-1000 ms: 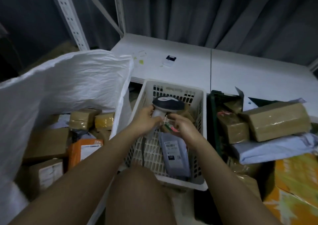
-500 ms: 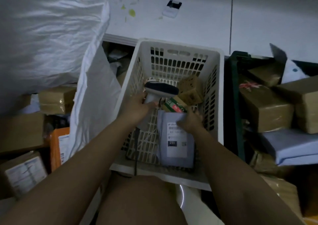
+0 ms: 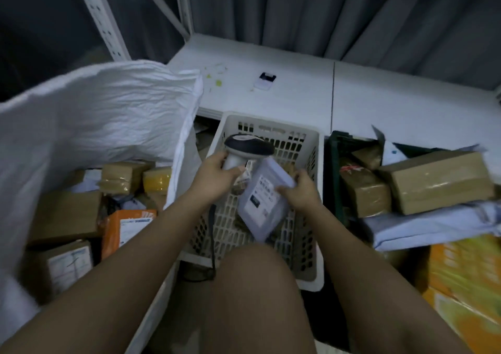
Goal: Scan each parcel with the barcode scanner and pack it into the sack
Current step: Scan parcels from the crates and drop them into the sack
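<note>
My left hand point(image 3: 215, 174) grips the handle of the barcode scanner point(image 3: 248, 147), whose dark head points right over the white basket point(image 3: 315, 191). A flat grey mailer parcel point(image 3: 264, 199) with a white label is tilted up above the basket, and my right hand point(image 3: 301, 193) holds it by its upper right edge. The scanner head sits just above the parcel's top corner. To the left the big white sack point(image 3: 95, 120) stands open, with several boxes and an orange parcel point(image 3: 127, 226) inside.
A dark green crate point(image 3: 333, 169) on the right holds taped brown boxes point(image 3: 433, 183) and a pale mailer point(image 3: 433, 226). Orange cartons point(image 3: 466, 280) sit at the lower right. A white table point(image 3: 298, 88) with a small card lies behind. My knee point(image 3: 254, 286) is under the basket's near edge.
My right hand has lifted the grey mailer off the basket floor and tilted it up toward the scanner. The camera has tipped back up.
</note>
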Available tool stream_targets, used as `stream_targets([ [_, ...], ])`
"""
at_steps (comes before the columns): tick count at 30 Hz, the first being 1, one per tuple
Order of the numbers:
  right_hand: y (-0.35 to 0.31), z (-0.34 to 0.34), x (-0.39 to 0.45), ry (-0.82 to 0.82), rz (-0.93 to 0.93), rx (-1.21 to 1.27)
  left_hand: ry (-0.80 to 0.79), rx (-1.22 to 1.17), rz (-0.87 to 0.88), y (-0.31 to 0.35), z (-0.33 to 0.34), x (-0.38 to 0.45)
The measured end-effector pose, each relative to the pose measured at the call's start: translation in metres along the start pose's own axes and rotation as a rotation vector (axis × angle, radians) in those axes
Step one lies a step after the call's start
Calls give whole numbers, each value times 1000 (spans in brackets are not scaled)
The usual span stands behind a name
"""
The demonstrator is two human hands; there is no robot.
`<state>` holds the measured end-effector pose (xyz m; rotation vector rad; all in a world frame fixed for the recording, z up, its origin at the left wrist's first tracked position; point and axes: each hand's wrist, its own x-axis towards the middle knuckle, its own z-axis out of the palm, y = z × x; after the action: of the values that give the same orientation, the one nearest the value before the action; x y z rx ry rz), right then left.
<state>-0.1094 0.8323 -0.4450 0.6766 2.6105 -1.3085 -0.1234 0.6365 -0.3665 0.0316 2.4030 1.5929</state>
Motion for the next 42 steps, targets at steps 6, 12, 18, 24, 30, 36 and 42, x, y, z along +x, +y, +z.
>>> stream_targets([
  [6,-78,-55,-76,304,-235,462,182,-140,127,44,-47,-62],
  [12,-142,-68,-136,246,-337,545,247,-161,188,58,-104,-119],
  [18,-186,-44,-165,116,-370,481,335,-239,174,46,-149,-161],
  [24,-209,-12,-170,49,-399,497,378,-365,198,26,-178,-193],
  [30,-219,16,-165,22,-419,414,343,-345,169,4,-185,-205],
  [36,-219,25,-164,33,-417,417,375,-228,178,-22,-180,-202],
  [42,-219,27,-163,11,-438,388,386,-193,170,-30,-176,-198],
])
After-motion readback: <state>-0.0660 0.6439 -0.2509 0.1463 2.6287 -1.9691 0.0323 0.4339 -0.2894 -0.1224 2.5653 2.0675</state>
